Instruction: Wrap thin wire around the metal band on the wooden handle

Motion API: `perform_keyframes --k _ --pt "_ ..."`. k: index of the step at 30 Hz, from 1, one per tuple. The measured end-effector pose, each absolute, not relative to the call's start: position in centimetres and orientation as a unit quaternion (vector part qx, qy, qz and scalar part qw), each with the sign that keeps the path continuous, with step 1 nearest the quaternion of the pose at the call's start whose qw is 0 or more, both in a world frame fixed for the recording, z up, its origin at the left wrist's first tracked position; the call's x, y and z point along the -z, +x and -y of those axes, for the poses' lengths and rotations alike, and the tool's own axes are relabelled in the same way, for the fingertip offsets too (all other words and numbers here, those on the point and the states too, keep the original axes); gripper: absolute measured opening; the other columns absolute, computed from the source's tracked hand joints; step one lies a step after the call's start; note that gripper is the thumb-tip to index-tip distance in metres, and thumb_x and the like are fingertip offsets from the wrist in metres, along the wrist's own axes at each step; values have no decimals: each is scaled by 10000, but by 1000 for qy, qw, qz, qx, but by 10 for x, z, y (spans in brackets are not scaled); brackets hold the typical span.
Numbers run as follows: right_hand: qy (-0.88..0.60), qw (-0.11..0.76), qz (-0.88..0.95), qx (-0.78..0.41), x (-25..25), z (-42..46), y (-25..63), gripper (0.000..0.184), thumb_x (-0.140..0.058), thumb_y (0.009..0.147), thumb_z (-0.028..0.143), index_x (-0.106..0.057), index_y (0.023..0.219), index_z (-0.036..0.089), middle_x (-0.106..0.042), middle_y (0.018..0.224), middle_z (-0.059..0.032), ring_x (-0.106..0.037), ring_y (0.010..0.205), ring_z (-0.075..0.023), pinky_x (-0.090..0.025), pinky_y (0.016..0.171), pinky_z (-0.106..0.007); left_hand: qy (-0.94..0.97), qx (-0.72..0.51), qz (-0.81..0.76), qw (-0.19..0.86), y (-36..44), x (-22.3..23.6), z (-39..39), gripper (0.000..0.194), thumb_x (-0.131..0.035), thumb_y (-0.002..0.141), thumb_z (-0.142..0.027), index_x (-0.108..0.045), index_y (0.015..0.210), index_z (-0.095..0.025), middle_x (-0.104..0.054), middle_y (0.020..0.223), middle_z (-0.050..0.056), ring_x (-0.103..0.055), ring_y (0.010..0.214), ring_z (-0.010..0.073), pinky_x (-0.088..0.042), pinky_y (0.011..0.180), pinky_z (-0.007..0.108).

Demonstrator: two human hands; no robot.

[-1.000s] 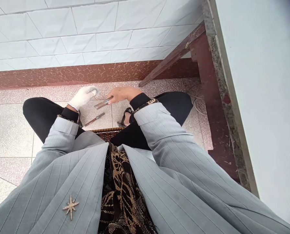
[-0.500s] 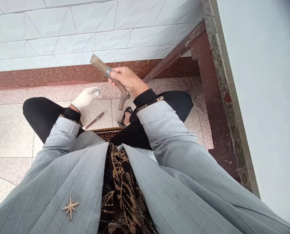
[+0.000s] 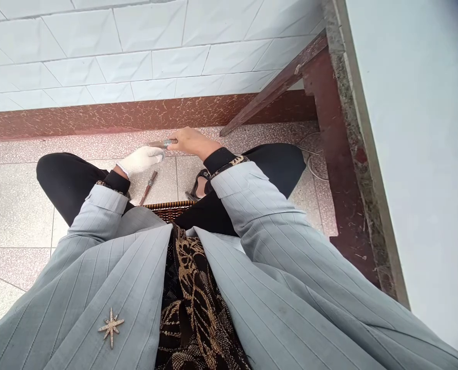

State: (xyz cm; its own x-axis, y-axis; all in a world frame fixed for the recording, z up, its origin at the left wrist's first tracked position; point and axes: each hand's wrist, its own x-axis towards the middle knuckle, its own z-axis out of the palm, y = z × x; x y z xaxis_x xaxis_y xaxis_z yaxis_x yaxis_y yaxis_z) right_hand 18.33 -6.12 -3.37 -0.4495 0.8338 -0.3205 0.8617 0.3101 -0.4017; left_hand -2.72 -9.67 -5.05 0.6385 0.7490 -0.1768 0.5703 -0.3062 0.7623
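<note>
My left hand (image 3: 140, 160), in a white knitted glove, is closed, with a small pale, greyish thing (image 3: 159, 157) at its fingertips that I cannot make out. Bare and wrapped round a forked wooden stick (image 3: 157, 144) bound with wire, my right hand (image 3: 190, 141) is just beyond the glove. The stick's thick end points left, above the gloved fingers; whether it touches them I cannot tell. My right hand hides its forked end. Below the glove, a thin reddish-brown stick (image 3: 148, 188) with a wrapped-looking upper part shows slanted against the floor.
A woven basket-like edge (image 3: 171, 209) shows between my legs. My sandalled foot (image 3: 200, 186) is on the tiled floor (image 3: 17, 205). To the right stand a dark red wooden frame (image 3: 325, 128) and a loose cable (image 3: 309, 159). A white-tiled wall (image 3: 136, 31) rises ahead.
My right hand has lowered the forked stick and turned it nearly level, toward my gloved hand. The thin reddish-brown stick has turned steeper. My left hand has shifted slightly right and down.
</note>
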Motion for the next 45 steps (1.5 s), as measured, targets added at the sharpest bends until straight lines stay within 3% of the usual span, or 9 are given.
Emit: perform_keyframes --k 5,10,13,19,25,29,31,38,45 --pt "448 144 -831 298 41 64 181 201 -719 893 347 -808 989 193 -733 854 -67 -641 815 -202 -408 718 -311 806 -71 -405 425 -29 54 96 240 -471 877 -307 -635 784 -158 -562 675 -15 -480 650 124 -361 659 266" --pt "390 188 -777 457 31 63 188 166 -757 868 327 -809 929 182 -674 662 -14 -608 667 -154 -424 691 -284 799 -99 -418 420 -34 53 93 218 -515 861 -313 -640 783 -153 -560 688 -10 -485 669 127 -384 683 275" --pt "355 86 -764 532 15 62 197 210 -784 836 364 -800 945 185 -681 688 -6 -594 658 -144 -442 684 -276 745 -164 -426 486 -37 50 91 193 -580 845 -334 -634 822 -150 -565 705 1 -468 637 119 -374 630 269" --pt "388 -283 -629 611 -5 64 208 386 -687 876 569 -695 886 183 -680 758 -36 -562 668 -129 -449 654 -278 653 -267 -385 595 -37 41 94 322 -553 928 -475 -622 872 -165 -405 582 -43 -303 496 87 -260 504 254" --pt "435 -354 -515 648 10 57 203 411 -769 771 633 -635 835 250 -684 774 -39 -596 751 -162 -460 674 -299 666 -203 -371 614 -33 33 100 273 -540 944 -385 -635 857 -145 -376 555 -48 -306 486 78 -213 491 239" --pt "506 -335 -517 603 25 51 197 251 -655 942 401 -600 796 204 -622 726 -20 -513 603 -121 -433 595 -276 693 -166 -385 587 -29 34 101 222 -545 917 -333 -627 826 -148 -443 593 -30 -353 520 84 -269 521 239" --pt "548 -293 -565 542 29 50 193 202 -676 928 328 -638 800 178 -609 712 -22 -527 615 -131 -423 604 -282 719 -150 -393 552 -28 36 100 211 -547 899 -328 -622 808 -152 -485 629 -21 -386 557 90 -312 561 243" --pt "530 19 -806 263 35 61 181 216 -728 884 341 -798 976 159 -727 925 -100 -645 924 -249 -432 778 -336 779 -107 -409 463 -29 42 98 218 -527 854 -331 -608 750 -157 -501 661 -21 -419 630 111 -337 633 267" --pt "420 148 -796 410 32 63 187 183 -799 821 351 -824 937 213 -669 651 -2 -617 688 -159 -421 694 -291 777 -120 -422 452 -39 44 92 207 -535 838 -325 -626 761 -156 -526 672 -17 -448 647 117 -358 641 263"
